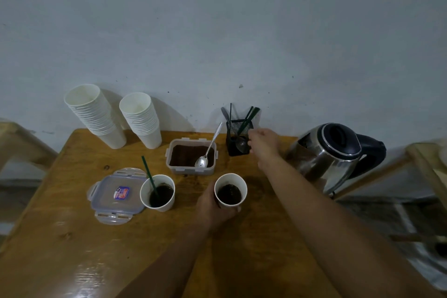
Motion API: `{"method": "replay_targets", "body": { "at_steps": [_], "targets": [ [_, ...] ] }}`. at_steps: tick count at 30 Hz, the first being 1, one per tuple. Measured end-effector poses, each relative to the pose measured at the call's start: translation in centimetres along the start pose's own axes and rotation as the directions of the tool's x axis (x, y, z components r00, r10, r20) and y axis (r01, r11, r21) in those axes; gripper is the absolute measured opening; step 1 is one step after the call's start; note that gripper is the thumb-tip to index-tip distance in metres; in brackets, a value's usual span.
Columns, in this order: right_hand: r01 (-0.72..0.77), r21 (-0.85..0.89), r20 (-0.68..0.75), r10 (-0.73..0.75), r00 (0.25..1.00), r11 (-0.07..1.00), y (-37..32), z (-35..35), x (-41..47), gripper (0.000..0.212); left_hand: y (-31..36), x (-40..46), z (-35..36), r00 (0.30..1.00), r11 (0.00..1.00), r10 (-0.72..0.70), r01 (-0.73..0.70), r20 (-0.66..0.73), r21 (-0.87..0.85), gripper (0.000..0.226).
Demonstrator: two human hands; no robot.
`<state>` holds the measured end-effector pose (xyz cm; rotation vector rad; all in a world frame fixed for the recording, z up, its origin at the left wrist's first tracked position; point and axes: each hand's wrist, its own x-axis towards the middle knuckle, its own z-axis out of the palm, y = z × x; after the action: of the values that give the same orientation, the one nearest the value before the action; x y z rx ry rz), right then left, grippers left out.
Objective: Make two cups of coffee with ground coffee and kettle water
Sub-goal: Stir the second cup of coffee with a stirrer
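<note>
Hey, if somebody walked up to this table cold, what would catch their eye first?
Probably the two paper cups of dark coffee near the middle of the wooden table: the left cup has a green stirrer standing in it, and the left hand holds the right cup. Next, the right hand reaching at the black mesh holder of stirrers by the wall, with the shiny steel kettle at far right.

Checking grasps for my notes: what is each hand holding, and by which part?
The left hand grips the right paper cup around its side wall. The right hand reaches at the black mesh holder; any hold cannot be told.
</note>
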<state>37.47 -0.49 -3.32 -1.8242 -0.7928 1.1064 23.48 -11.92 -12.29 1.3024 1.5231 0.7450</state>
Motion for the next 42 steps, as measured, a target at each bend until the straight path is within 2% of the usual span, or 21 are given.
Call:
{"method": "replay_targets", "body": {
  "at_steps": [3, 5, 9, 12, 15, 19, 22, 27, 31, 34, 38, 40, 42],
  "targets": [
    [0.118, -0.216, -0.017, -0.125, 0.992, 0.969, -1.2, 1.2, 1.9, 0.009, -0.1, -0.1, -0.3, 0.999, 1.000, 0.002, -0.001, 0.039, -0.017, 0.079],
    [0.182, -0.334, -0.004, -0.194, 0.981, 0.925, -1.8, 1.5, 2.6, 0.015, -0.1, 0.0, -0.4, 0.998, 1.000, -0.005, 0.006, 0.057, -0.024, 0.079],
    [0.303, -0.432, 0.101, -0.288, 0.952, 0.849, -3.1, 2.5, 3.6, 0.020, -0.3, 0.1, -0.5, 0.999, 1.000, 0.002, -0.002, 0.046, -0.003, 0.077],
    [0.314, -0.404, 0.188, -0.258, 0.948, 0.859, -4.0, 3.9, 4.5, 0.027, -0.5, 0.0, -0.5, 0.999, 1.000, 0.009, -0.008, 0.049, -0.022, 0.075],
    [0.272, -0.369, 0.201, -0.209, 0.957, 0.889, -4.3, 5.1, 5.5, 0.031, -0.4, -0.2, -0.5, 0.999, 0.999, 0.007, -0.004, 0.052, -0.051, 0.076],
    [0.314, -0.464, 0.124, -0.290, 0.949, 0.828, -4.2, 5.4, 6.3, 0.024, -0.2, -0.3, -0.6, 0.998, 0.997, 0.019, -0.015, 0.056, -0.076, 0.082],
    [0.379, -0.455, 0.086, -0.383, 0.920, 0.806, -4.1, 4.7, 5.9, 0.020, 0.0, -0.4, -0.9, 0.997, 0.994, 0.041, -0.034, 0.065, -0.100, 0.085],
    [0.561, -0.268, 0.036, -0.574, 0.818, 0.783, -5.5, 1.9, 3.2, 0.019, 0.5, -0.9, -1.4, 0.995, 0.984, 0.093, -0.088, 0.026, -0.156, 0.085],
    [0.594, -0.086, 0.072, -0.590, 0.804, 0.800, -5.3, -1.1, 0.1, 0.003, 0.5, -1.2, -1.5, 0.996, 0.987, 0.087, -0.084, 0.017, -0.136, 0.085],
    [0.565, -0.039, 0.132, -0.556, 0.821, 0.824, -3.9, -2.7, -2.5, 0.009, 0.3, -1.3, -1.4, 0.996, 0.988, 0.086, -0.083, 0.022, -0.127, 0.089],
    [0.538, -0.094, 0.259, -0.501, 0.826, 0.838, -1.6, -4.0, -4.7, 0.017, 0.8, -1.5, -1.4, 0.995, 0.991, 0.087, -0.082, 0.042, -0.101, 0.086],
    [0.538, -0.196, 0.349, -0.454, 0.820, 0.820, -0.3, -4.4, -5.2, 0.014, 0.7, -1.6, -1.5, 0.994, 0.992, 0.093, -0.087, 0.055, -0.090, 0.084],
    [0.558, -0.336, 0.406, -0.418, 0.813, 0.758, 1.4, -4.4, -5.4, 0.008, 0.6, -1.6, -1.5, 0.994, 0.993, 0.090, -0.086, 0.053, -0.077, 0.083]
  ]
}}
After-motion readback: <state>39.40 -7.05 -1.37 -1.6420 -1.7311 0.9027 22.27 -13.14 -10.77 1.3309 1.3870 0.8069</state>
